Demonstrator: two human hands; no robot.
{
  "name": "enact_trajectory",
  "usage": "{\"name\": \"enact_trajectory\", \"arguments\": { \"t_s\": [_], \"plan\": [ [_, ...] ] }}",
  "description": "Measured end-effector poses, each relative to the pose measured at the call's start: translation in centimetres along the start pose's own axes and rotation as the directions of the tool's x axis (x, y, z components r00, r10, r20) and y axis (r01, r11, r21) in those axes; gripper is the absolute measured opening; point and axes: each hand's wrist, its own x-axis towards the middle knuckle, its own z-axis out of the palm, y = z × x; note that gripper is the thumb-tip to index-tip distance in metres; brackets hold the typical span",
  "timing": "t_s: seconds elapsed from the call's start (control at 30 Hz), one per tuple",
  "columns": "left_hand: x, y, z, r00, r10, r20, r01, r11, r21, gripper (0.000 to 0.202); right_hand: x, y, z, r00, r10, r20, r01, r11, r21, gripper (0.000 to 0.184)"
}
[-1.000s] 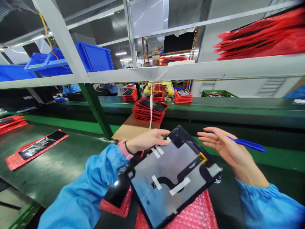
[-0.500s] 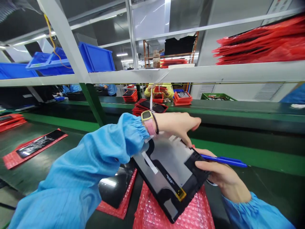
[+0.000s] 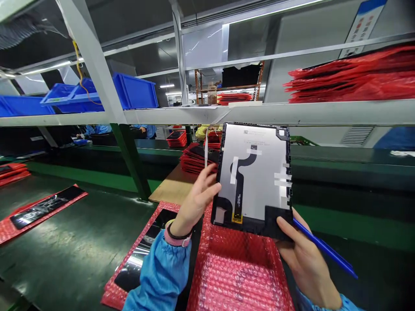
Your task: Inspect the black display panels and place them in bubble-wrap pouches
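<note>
My right hand (image 3: 303, 255) grips the lower right corner of a tablet display panel (image 3: 259, 181), thumb on its back. The panel stands almost upright, showing a silvery back with a dark flex cable and white tape strips. A blue pen (image 3: 327, 250) is also tucked in that hand and sticks out to the lower right. My left hand (image 3: 197, 201) is open at the panel's left edge, fingers apart; whether the fingertips touch it I cannot tell. Beneath the panel lies a pink bubble-wrap bag (image 3: 240, 276).
Left of the bag, a black glossy panel (image 3: 139, 259) lies on bubble wrap. Another wrapped panel (image 3: 48, 207) is farther left. Red-wrapped stacks stand on a brown board (image 3: 173, 183) and on the upper shelf (image 3: 340, 108). A green post (image 3: 129, 160) rises behind. Blue bins (image 3: 136, 90) sit above.
The panel has been raised and turned from tilted to nearly upright. My left hand has moved from across its top to its left side. The right hand keeps the panel and pen.
</note>
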Motion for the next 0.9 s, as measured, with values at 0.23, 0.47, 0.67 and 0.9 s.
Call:
{"name": "enact_trajectory", "arguments": {
  "t_s": [0.23,0.47,0.67,0.9],
  "plan": [
    [0.6,-2.4,-0.6,0.989,-0.135,-0.061,0.123,0.976,-0.179,0.049,-0.7,0.7,-0.7,0.997,0.068,0.036,-0.062,0.988,-0.143,0.069],
    [0.0,-3.8,-1.9,0.981,-0.132,-0.141,0.121,0.989,-0.081,0.056,1.1,0.7,-1.5,0.974,-0.166,0.155,0.220,0.858,-0.463,0.056],
    [-0.9,-4.4,-2.2,0.988,-0.086,-0.132,0.108,0.978,0.177,0.054,0.6,-0.1,-0.9,0.925,-0.341,0.169,0.380,0.833,-0.402,0.054],
    [-1.3,-5.1,-1.9,0.925,0.267,0.270,-0.380,0.652,0.656,0.046,0.6,0.2,-0.7,0.929,-0.280,0.243,0.322,0.934,-0.157,0.076]
  ]
}}
